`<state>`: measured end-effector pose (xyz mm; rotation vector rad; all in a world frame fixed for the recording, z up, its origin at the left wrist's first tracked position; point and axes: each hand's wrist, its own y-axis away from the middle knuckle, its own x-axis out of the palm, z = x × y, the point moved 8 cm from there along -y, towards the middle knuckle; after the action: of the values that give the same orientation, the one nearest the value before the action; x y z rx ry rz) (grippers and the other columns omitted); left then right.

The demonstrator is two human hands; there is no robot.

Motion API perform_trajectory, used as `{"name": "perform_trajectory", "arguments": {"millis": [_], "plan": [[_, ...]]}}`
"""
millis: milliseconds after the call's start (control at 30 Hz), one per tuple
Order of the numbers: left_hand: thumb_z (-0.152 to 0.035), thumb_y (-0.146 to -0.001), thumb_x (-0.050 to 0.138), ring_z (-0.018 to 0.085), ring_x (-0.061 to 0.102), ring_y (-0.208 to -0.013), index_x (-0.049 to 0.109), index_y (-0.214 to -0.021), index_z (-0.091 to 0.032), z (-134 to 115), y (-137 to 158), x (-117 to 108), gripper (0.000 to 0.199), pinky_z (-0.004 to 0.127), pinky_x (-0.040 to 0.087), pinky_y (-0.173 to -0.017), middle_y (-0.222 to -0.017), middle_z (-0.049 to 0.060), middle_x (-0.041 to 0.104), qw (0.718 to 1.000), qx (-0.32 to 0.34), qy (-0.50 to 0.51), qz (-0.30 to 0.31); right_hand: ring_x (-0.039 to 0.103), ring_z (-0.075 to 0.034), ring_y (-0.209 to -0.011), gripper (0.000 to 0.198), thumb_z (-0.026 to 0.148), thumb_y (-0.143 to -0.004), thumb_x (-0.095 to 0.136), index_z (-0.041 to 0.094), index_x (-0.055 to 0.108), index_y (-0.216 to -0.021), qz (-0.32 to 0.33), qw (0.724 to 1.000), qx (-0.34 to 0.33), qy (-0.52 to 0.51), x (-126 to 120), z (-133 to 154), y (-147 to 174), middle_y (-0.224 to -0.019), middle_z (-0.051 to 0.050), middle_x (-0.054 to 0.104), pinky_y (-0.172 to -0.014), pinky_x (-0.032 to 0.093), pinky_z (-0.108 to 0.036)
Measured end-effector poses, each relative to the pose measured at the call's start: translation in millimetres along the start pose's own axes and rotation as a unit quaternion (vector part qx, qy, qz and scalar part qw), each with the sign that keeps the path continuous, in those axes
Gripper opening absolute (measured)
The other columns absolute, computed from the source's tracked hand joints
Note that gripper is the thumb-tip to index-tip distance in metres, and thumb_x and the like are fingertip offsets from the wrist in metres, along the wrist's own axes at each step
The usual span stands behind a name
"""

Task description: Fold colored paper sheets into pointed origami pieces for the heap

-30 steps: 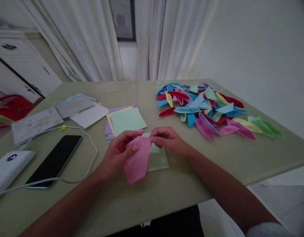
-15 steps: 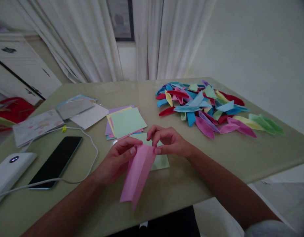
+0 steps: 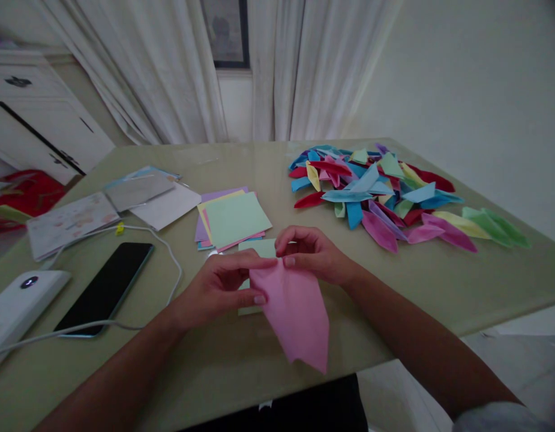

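Note:
A creased sheet of pink paper (image 3: 299, 318) is held up by its far edge in both hands, its near end hanging toward the table's front edge. My left hand (image 3: 223, 285) pinches the upper left corner, thumb on the face of the sheet. Close beside it, my right hand (image 3: 311, 255) grips the top edge between thumb and curled fingers. Under the hands lies a pale green sheet (image 3: 246, 310), partly covered. Just beyond them sits a stack of coloured paper squares (image 3: 236, 216), light green on top.
A heap of folded paper pieces (image 3: 371, 186) in many colours covers the right rear of the table (image 3: 205, 384). On the left are a black phone (image 3: 106, 288), a white power bank (image 3: 29, 306) with a white cable (image 3: 173, 258), and flat packets (image 3: 72, 222).
The pink paper has turned, its near end swinging from left to right and showing a broader face. My left hand has moved right, closer to my right hand.

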<state>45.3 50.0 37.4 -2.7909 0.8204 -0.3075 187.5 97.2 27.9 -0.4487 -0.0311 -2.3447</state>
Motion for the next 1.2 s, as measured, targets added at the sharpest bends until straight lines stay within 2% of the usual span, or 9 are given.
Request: {"name": "perform_trajectory", "arguments": {"millis": [100, 233, 400, 533, 700, 867, 1033, 1200], "plan": [[-0.007, -0.079, 0.087, 0.018, 0.068, -0.093, 0.078, -0.126, -0.029, -3.3, 1.1, -4.6, 0.053, 0.029, 0.054, -0.086, -0.100, 0.006, 0.076, 0.998, 0.021, -0.052, -0.007, 0.061, -0.011, -0.075, 0.024, 0.025, -0.077, 0.092, 0.019, 0.075, -0.092, -0.011, 0.999, 0.010, -0.031, -2.0, -0.6, 0.2, -0.089, 0.000, 0.067, -0.064, 0.050, -0.019], [-0.007, -0.077, 0.089, 0.019, 0.068, -0.095, 0.078, -0.123, -0.029, -3.6, 2.2, -9.2, 0.052, 0.030, 0.053, -0.089, -0.103, 0.006, 0.077, 0.992, 0.051, -0.109, -0.026, 0.059, -0.011, -0.073, 0.031, 0.028, -0.070, 0.096, 0.021, 0.077, -0.092, -0.031, 0.999, -0.016, -0.041, -8.0, 4.8, -0.2, -0.093, -0.001, 0.068, -0.061, 0.050, -0.019], [-0.009, -0.081, 0.086, 0.019, 0.069, -0.091, 0.078, -0.125, -0.029, -11.2, 2.0, -5.8, 0.049, 0.031, 0.055, -0.084, -0.101, 0.007, 0.076, 0.982, 0.090, -0.165, -0.024, 0.062, -0.012, -0.089, 0.026, 0.028, -0.070, 0.097, 0.022, 0.083, -0.091, -0.026, 0.998, -0.058, -0.015, -9.6, 12.5, -1.1, -0.111, -0.003, 0.067, -0.071, 0.051, -0.021], [-0.009, -0.084, 0.083, 0.019, 0.071, -0.091, 0.078, -0.126, -0.032, -19.6, 2.6, -0.2, 0.048, 0.029, 0.058, -0.078, -0.104, 0.008, 0.078, 0.975, 0.113, -0.189, -0.017, 0.062, -0.013, -0.090, 0.014, 0.025, -0.075, 0.093, 0.022, 0.081, -0.082, -0.052, 0.998, -0.044, -0.006, -13.2, 9.2, -1.0, -0.113, -0.003, 0.066, -0.077, 0.052, -0.025], [-0.016, -0.078, 0.090, 0.019, 0.072, -0.084, 0.078, -0.127, -0.033, -20.8, 3.5, 4.4, 0.053, 0.027, 0.058, -0.075, -0.098, 0.007, 0.079, 0.963, 0.103, -0.248, -0.011, 0.062, -0.013, -0.090, 0.015, 0.024, -0.074, 0.093, 0.020, 0.079, -0.077, -0.068, 0.998, -0.013, -0.011, -13.3, 3.9, -0.4, -0.112, -0.003, 0.065, -0.077, 0.052, -0.025], [-0.013, -0.081, 0.088, 0.018, 0.071, -0.080, 0.082, -0.117, -0.029, -17.0, 3.4, -0.1, 0.040, 0.028, 0.056, -0.073, -0.091, 0.006, 0.078, 0.977, 0.089, -0.188, -0.040, 0.062, -0.013, -0.089, 0.016, 0.026, -0.073, 0.094, 0.020, 0.080, -0.080, -0.042, 0.999, 0.002, -0.008, -10.5, 0.2, -1.9, -0.110, -0.003, 0.066, -0.074, 0.051, -0.025], [-0.021, -0.077, 0.092, 0.017, 0.068, -0.074, 0.086, -0.098, -0.023, -12.4, -0.6, -1.1, 0.022, 0.027, 0.055, -0.069, -0.085, 0.007, 0.077, 0.992, 0.067, -0.084, -0.065, 0.062, -0.013, -0.085, 0.018, 0.029, -0.073, 0.094, 0.019, 0.080, -0.076, 0.005, 1.000, 0.007, 0.007, -5.7, -3.5, -3.7, -0.097, -0.002, 0.068, -0.075, 0.050, -0.025], [-0.022, -0.074, 0.094, 0.017, 0.068, -0.077, 0.084, -0.092, -0.023, -6.4, -1.2, 3.1, 0.021, 0.026, 0.054, -0.069, -0.087, 0.007, 0.075, 0.998, 0.034, -0.020, -0.056, 0.061, -0.013, -0.084, 0.016, 0.027, -0.077, 0.092, 0.018, 0.079, -0.078, 0.039, 0.999, 0.017, 0.008, 2.5, -4.5, -2.8, -0.094, -0.002, 0.067, -0.075, 0.048, -0.024]]}}
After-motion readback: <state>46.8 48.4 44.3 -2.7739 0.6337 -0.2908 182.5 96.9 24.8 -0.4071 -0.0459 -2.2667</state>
